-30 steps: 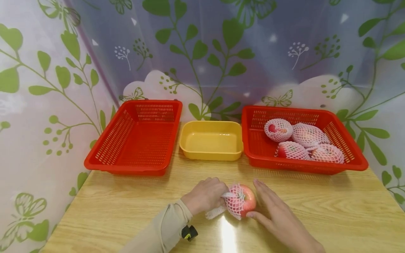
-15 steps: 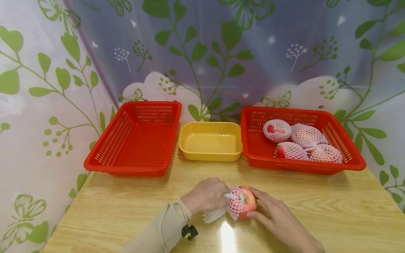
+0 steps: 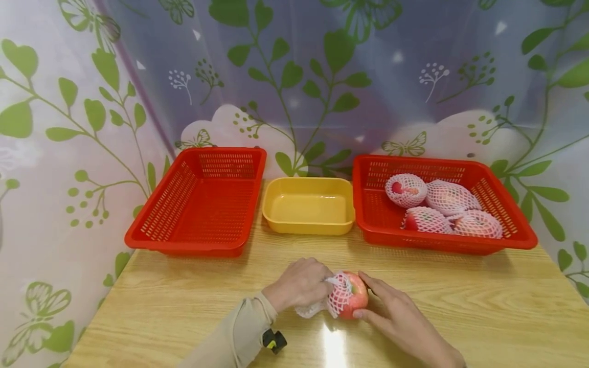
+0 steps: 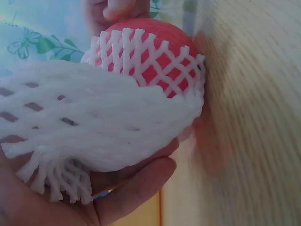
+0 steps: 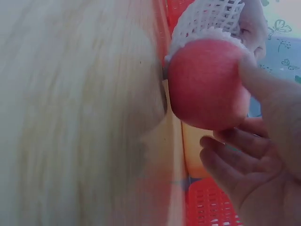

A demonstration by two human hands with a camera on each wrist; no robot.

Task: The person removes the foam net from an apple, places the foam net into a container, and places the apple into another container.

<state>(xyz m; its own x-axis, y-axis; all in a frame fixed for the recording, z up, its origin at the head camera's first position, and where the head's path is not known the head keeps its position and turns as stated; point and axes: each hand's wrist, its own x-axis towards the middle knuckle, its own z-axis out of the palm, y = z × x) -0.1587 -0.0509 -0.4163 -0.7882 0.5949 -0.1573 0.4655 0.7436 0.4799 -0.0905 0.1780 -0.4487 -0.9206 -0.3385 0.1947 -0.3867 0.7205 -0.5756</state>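
A red apple (image 3: 357, 298) rests on the table near its front, its left part covered by a white foam net sleeve (image 3: 338, 295). My left hand (image 3: 301, 283) grips the gathered foam net to the left of the apple. In the left wrist view the loose net (image 4: 94, 110) spreads over the fingers, hiding part of them. My right hand (image 3: 400, 317) holds the apple's bare right side between thumb and fingers. The right wrist view has the thumb on the apple (image 5: 207, 84) and the other fingers bent beside and under it.
Behind the hands stand a red basket (image 3: 184, 245) on the left, a yellow tray (image 3: 308, 227) in the middle and another red basket (image 3: 442, 241) on the right. The right basket holds several net-wrapped apples (image 3: 453, 197). A patterned curtain hangs behind.
My right hand has closed in from beside the apple and now holds it. The net has slid a little leftward, leaving more of the apple bare. My left hand keeps its grip.
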